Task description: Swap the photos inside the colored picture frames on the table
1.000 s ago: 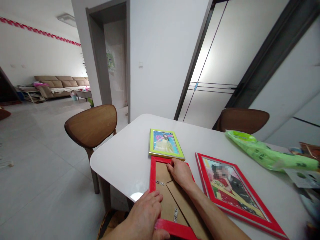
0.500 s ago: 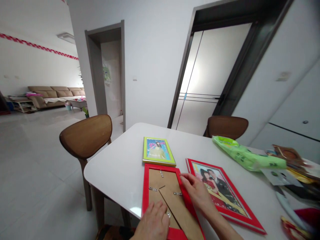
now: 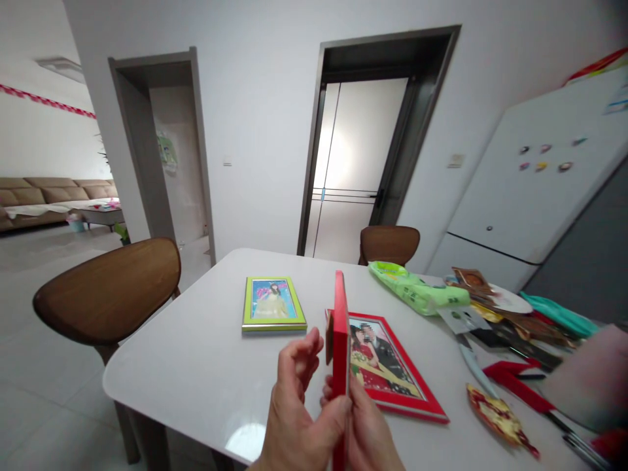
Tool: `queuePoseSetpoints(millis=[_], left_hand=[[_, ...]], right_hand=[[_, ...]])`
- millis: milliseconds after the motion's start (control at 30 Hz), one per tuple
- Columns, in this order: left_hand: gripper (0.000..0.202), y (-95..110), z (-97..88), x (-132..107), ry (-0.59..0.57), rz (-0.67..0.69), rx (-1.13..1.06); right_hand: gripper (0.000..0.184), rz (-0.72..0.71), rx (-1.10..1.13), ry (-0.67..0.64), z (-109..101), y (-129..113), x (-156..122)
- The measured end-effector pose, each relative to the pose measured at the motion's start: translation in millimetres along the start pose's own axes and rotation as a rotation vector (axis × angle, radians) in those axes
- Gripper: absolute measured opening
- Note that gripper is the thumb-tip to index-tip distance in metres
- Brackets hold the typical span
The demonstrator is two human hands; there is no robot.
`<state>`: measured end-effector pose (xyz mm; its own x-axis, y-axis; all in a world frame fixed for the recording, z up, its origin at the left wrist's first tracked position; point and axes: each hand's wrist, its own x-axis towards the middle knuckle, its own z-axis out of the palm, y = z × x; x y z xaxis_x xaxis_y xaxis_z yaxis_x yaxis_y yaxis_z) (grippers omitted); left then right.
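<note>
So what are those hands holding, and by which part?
A red picture frame, upright and edge-on to the camera, pinched at its lower end between the left hand and the right hand.

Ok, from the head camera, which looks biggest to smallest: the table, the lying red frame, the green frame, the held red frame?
1. table
2. lying red frame
3. green frame
Held red frame: edge-on and near the camera, so unranked.
</note>
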<state>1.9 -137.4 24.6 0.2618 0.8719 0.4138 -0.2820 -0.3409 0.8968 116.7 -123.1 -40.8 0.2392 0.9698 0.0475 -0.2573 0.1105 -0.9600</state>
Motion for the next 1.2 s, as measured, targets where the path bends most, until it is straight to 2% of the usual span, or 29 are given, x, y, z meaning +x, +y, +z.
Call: queuePoseSetpoints(millis=[67,133,233,300,367,467,700,767,833,900,967,1033,1100,1200], left_hand=[[0.062,0.1,6.0,12.8,-0.017,-0.047,-0.128],[0.058,-7.9,11.9,22.4,-0.072,-0.11,-0.192],[0.049,-36.6,22.4,28.5,-0.097,-0.19,-0.07],[0.049,-60.1,29.0,28.9,-0.091,-0.254,0.12],[0.049,-79.8,33.5,28.5,-0.093,-0.297,0.28],[0.048,-95.8,35.4,27.9,-0.093,-0.315,0.357],[0.044,-99.1,25.2,25.4,-0.07,-0.357,0.282],[0.045,-101.7,12.4,28.7,-0.025,-0.386,0.245],[0.048,-105.4,-7.6,35.7,0.062,-0.428,0.204],[0.047,-108.6,-32.1,44.9,0.183,-0.485,0.152],[0.039,-109.7,-56.0,53.4,0.306,-0.543,0.086],[0.031,-108.5,-75.1,59.1,0.408,-0.582,0.009],[0.026,-106.3,-88.1,61.7,0.485,-0.599,-0.072],[0.026,-103.5,-99.5,61.8,0.562,-0.593,-0.188]], right_hand=[[0.052,0.077,0.006,0.184,-33.6,-16.9,15.5],[0.06,0.123,-0.159,0.251,-72.8,-32.6,34.7],[0.056,0.049,-0.672,0.305,-124.0,-46.9,63.4],[0.054,0.023,-0.95,0.301,-146.0,-49.3,77.8],[0.052,0.022,-1.095,0.307,-157.7,-47.5,87.2],[0.05,0.024,-1.234,0.319,-163.3,-40.9,93.9],[0.044,0.017,-1.44,0.275,-169.8,-33.5,94.6],[0.043,-0.009,-1.467,0.263,-161.8,-37.0,94.0],[0.043,-0.103,-1.479,0.245,-139.6,-39.7,93.0],[0.043,-0.263,-1.469,0.157,-101.9,-37.7,91.8],[0.041,-0.41,-1.43,-0.069,-54.4,-29.4,92.8],[0.038,-0.474,-1.405,-0.232,-6.9,-16.2,97.9],[0.042,-0.517,-1.398,-0.306,31.6,-2.1,106.5],[0.036,-0.549,-1.419,-0.327,65.7,12.7,116.7]])
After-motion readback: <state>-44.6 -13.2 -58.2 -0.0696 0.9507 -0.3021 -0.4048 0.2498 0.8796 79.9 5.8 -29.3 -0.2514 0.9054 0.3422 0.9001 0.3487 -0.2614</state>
